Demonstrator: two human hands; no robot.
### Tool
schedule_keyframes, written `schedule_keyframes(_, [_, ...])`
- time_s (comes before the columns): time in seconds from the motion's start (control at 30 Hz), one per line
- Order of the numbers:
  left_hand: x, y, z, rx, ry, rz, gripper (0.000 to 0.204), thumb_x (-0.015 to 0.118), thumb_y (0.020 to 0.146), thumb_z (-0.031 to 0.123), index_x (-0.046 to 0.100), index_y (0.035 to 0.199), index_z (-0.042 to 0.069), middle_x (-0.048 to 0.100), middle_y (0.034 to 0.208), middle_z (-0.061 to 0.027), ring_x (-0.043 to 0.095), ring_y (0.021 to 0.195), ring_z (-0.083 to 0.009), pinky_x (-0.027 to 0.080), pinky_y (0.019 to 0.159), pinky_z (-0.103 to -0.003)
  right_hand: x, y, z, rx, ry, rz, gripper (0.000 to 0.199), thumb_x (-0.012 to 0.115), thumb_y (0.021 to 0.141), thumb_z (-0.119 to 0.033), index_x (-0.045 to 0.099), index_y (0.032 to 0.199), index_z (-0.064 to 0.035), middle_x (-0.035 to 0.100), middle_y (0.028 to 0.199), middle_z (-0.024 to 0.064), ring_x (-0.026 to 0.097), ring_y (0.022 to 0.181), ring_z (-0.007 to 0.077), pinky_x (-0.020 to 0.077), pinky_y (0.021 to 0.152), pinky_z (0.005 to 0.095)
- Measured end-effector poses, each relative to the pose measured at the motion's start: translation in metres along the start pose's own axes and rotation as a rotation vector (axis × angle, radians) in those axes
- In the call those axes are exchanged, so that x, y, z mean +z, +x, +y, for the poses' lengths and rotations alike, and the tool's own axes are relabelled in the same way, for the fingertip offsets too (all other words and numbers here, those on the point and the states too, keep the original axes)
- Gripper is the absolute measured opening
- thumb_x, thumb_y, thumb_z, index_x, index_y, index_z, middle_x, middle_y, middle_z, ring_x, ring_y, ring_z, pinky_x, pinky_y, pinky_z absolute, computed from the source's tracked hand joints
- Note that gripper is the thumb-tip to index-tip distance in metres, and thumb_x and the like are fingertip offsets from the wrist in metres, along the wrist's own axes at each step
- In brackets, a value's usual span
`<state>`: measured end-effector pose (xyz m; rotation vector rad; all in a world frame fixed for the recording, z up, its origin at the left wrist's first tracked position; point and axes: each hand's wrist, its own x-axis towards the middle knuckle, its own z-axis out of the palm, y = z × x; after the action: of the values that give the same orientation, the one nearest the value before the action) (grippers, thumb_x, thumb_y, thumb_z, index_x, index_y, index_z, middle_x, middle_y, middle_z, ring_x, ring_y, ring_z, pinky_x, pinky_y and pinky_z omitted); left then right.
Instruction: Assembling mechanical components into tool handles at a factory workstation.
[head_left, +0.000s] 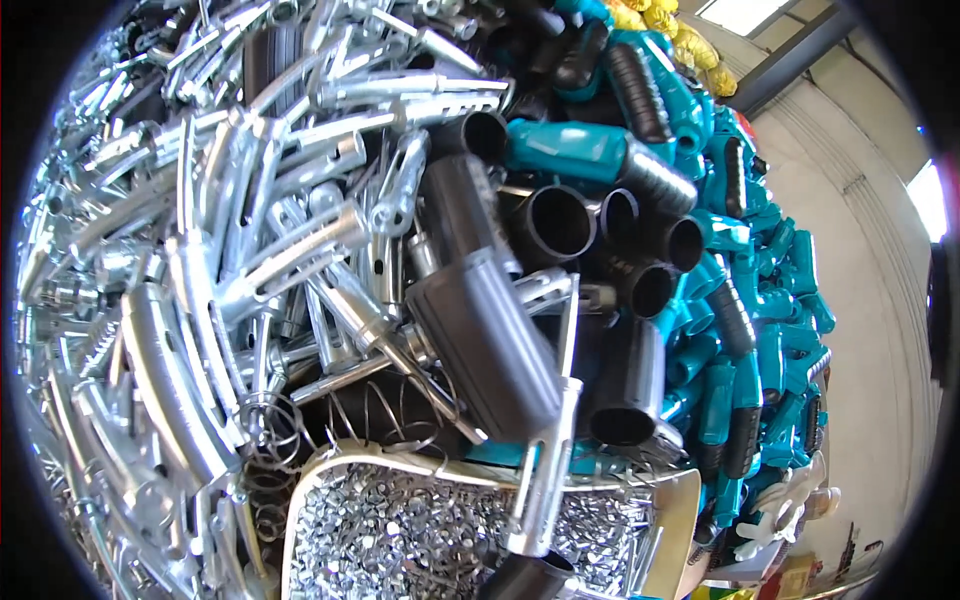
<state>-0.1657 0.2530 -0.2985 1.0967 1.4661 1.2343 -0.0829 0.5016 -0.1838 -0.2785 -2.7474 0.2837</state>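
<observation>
Neither of my hands shows in this head view. Close by at the bottom, a slotted silver metal tube [545, 480] with a thin rod stands upright in front of a cream-rimmed bin [690, 510]. Its lower end meets a black cylindrical part [525, 580] cut off by the lower edge; what holds them, if anything, is hidden. The bin contains a mass of small shiny metal pieces [400, 530]. Behind it, a black ribbed plastic sleeve [490, 345] leans across the heap. A loose wire spring [275, 430] lies beside the bin's left corner.
Silver metal tubes [165, 370] pile high on the left. Black hollow sleeves [560, 225] fill the middle, and teal tool grips [570, 150] are heaped to the right. Yellow wrapped bundles [690, 50] top the pile. A white glove-like shape [780, 515] is near the pale wall [860, 300].
</observation>
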Motion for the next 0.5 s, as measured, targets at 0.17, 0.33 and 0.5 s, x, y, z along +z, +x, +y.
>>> schedule_keyframes(0.17, [-0.001,-0.037,0.019,-0.112,0.18,0.017,0.048,0.055,0.091,0.043,0.065,0.12,0.007,0.069,0.104,-0.0174,0.065,0.089,-0.0262,0.049,0.083,-0.04,0.003,-0.027,-0.021,0.013,0.077,0.103,0.03,0.067,0.092,-0.025,0.07,0.117,-0.0079,0.074,0.097,0.0144,0.071,0.084,0.0321,0.0545,0.074,0.0332])
schedule_keyframes(0.33, [0.017,-0.084,0.048,-0.259,0.353,0.071,0.05,0.054,0.091,0.045,0.064,0.122,0.007,0.069,0.106,-0.0184,0.065,0.09,-0.0275,0.049,0.085,-0.04,0.005,-0.08,-0.035,0.007,0.191,0.191,0.032,0.068,0.092,-0.026,0.07,0.119,-0.0084,0.075,0.099,0.0148,0.072,0.086,0.0328,0.0551,0.076,0.0328])
schedule_keyframes(0.5, [0.035,-0.144,0.099,-0.393,0.354,0.083,0.051,0.058,0.086,0.05,0.065,0.112,0.007,0.068,0.101,-0.0212,0.065,0.089,-0.0305,0.049,0.082,-0.043,0.01,-0.134,-0.036,0.045,0.297,0.198,0.016,0.056,0.093,-0.01,0.067,0.085,-0.0014,0.064,0.068,0.0144,0.06,0.058,0.0296,0.0458,0.056,0.0405])
